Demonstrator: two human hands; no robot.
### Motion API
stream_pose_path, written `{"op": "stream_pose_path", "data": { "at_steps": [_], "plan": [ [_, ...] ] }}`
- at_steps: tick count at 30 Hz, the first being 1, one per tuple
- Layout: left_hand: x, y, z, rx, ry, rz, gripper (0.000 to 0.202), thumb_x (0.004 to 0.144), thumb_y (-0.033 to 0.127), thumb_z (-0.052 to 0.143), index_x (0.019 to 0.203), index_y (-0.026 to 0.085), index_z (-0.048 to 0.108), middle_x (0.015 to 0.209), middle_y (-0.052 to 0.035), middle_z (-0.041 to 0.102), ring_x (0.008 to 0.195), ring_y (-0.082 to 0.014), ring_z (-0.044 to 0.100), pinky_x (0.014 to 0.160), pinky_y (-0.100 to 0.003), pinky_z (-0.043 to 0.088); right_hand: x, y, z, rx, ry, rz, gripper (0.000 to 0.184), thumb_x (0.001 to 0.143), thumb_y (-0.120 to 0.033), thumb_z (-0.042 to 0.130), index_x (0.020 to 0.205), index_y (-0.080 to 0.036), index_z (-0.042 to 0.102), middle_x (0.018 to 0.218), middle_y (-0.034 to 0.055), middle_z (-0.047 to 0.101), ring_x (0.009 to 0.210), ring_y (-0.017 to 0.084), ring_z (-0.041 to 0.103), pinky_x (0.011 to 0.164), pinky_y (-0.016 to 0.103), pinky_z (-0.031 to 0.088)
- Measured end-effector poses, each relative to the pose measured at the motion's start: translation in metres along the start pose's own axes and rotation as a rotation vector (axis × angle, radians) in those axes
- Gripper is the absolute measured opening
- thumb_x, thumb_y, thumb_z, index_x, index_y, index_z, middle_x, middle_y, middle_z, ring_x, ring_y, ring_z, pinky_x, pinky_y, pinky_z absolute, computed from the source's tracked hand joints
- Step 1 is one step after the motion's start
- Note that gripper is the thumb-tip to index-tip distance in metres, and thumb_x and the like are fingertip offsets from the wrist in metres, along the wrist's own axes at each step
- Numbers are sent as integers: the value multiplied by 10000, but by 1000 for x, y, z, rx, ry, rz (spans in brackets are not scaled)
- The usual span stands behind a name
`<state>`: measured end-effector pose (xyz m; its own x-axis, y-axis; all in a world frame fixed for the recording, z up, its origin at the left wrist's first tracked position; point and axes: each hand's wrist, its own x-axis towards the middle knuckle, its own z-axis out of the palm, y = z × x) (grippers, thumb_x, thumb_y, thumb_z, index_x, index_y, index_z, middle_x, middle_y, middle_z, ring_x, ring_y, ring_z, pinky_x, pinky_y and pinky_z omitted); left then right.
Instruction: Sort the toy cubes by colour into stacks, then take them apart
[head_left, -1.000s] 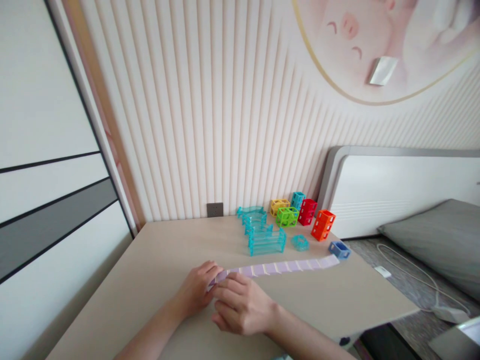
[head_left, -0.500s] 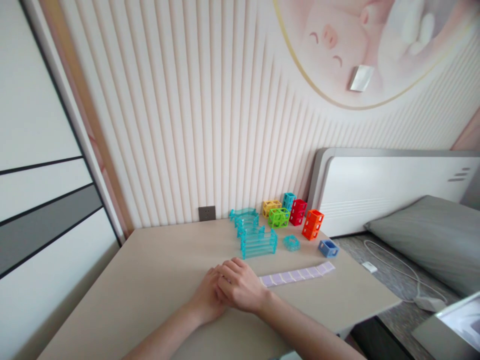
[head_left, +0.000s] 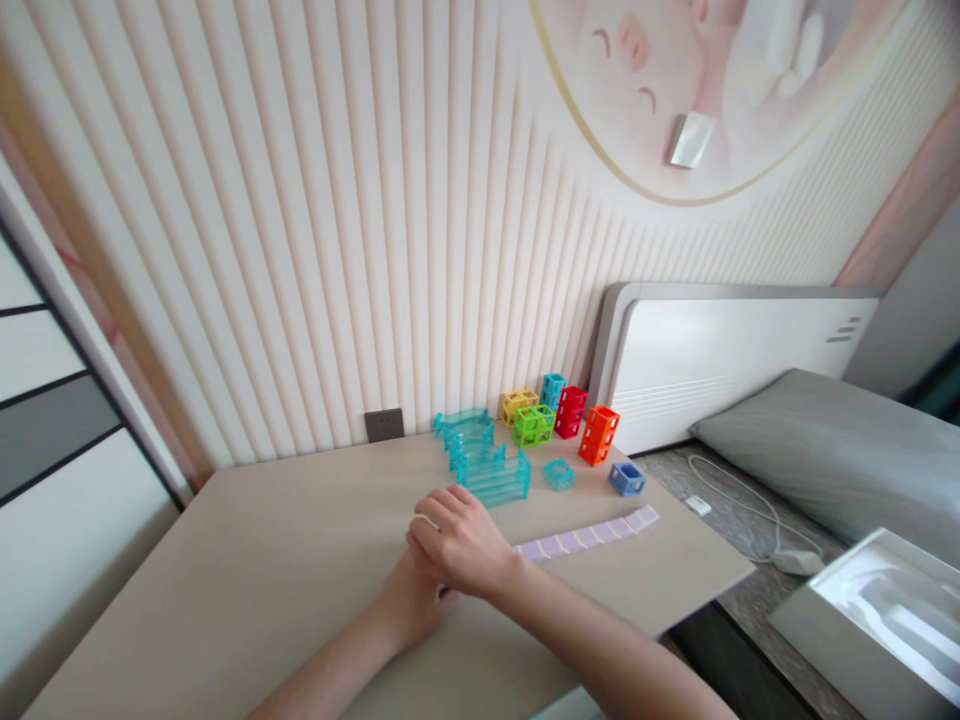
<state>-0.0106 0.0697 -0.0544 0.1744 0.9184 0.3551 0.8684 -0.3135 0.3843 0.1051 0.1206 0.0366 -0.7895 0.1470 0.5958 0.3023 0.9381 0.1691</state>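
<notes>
My right hand (head_left: 459,540) lies with curled fingers over the near end of a strip of pale purple tiles (head_left: 592,532), which runs to the right across the beige table (head_left: 225,560). My left hand (head_left: 409,598) is tucked under the right one, and its fingers are hidden. Just beyond the hands stands a cluster of clear teal track pieces (head_left: 486,468).
Near the wall stand open cube frames: yellow (head_left: 517,404), green (head_left: 534,425), red (head_left: 571,411), orange (head_left: 598,435). A blue frame (head_left: 626,479) and a teal ring piece (head_left: 559,474) lie nearer. A bed with a grey pillow (head_left: 825,450) is on the right, with a white cable (head_left: 724,482) beside it.
Both hands moved together from the strip's left end to the right, and the right hand now covers the left. Less of the strip shows. The view swung right.
</notes>
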Motion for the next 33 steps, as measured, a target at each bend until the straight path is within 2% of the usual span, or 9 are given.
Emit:
{"op": "stream_pose_path", "data": {
  "at_steps": [1,3,7,10,13,17,22,27,33],
  "plan": [
    [-5,-1,-6,-22,-48,49,259,822,323,709,1075,265,702,1100,-35,691,1052,-268,613,942,-401,521,-14,10,-11,-1,-10,53,172,962,-232,536,813,-195,612,868,41,675,840,186,591,743,325,413],
    [-10,-2,-17,-53,-126,83,297,869,282,648,1164,252,663,1098,-57,666,1042,-255,600,946,-412,507,-53,37,-36,-4,-1,210,154,973,-197,513,878,-195,634,915,58,693,883,190,610,790,324,439],
    [-6,9,-27,-62,-176,76,322,925,251,577,1245,241,609,1139,-67,632,1064,-241,585,971,-407,481,-154,102,-84,-77,-27,467,222,1006,-219,456,963,-195,672,941,93,722,884,214,665,823,349,504],
    [3,26,-27,-23,-211,76,273,906,269,618,1176,234,634,1111,-61,627,1048,-255,585,951,-416,479,-223,142,-109,-99,-129,505,263,1009,-289,458,1115,-206,684,1114,114,731,1042,257,682,911,412,530],
    [10,37,-23,8,-242,39,139,922,265,605,1033,213,670,1042,-57,628,1019,-253,591,914,-398,486,-267,162,-119,-59,-289,536,371,1001,-376,474,1300,-219,627,1271,123,687,1187,280,639,1011,459,511],
    [14,38,-16,4,-232,11,105,938,247,582,967,210,675,1011,-52,625,993,-237,593,886,-367,485,-287,169,-114,-27,-389,612,401,989,-398,475,1315,-231,638,1307,128,668,1218,289,622,1041,469,497],
    [13,35,-13,-10,-216,-1,88,933,239,587,959,222,670,1009,-36,627,985,-225,586,888,-353,473,-281,171,-107,-32,-379,629,315,978,-353,492,1181,-279,722,1151,115,734,1086,285,676,945,430,537],
    [16,38,-17,10,-246,10,101,942,247,574,961,216,668,1021,-41,631,1002,-231,589,897,-360,477,-276,172,-108,-32,-407,651,297,957,-315,509,1149,-274,731,1127,116,737,1054,287,677,919,441,535],
    [17,27,-22,-9,-240,56,282,924,220,570,1200,229,625,1131,-65,637,1076,-250,589,973,-393,463,-290,184,-101,-59,-380,658,360,975,-280,445,1228,-227,695,1235,147,696,1155,306,641,988,482,507]
  ]
}}
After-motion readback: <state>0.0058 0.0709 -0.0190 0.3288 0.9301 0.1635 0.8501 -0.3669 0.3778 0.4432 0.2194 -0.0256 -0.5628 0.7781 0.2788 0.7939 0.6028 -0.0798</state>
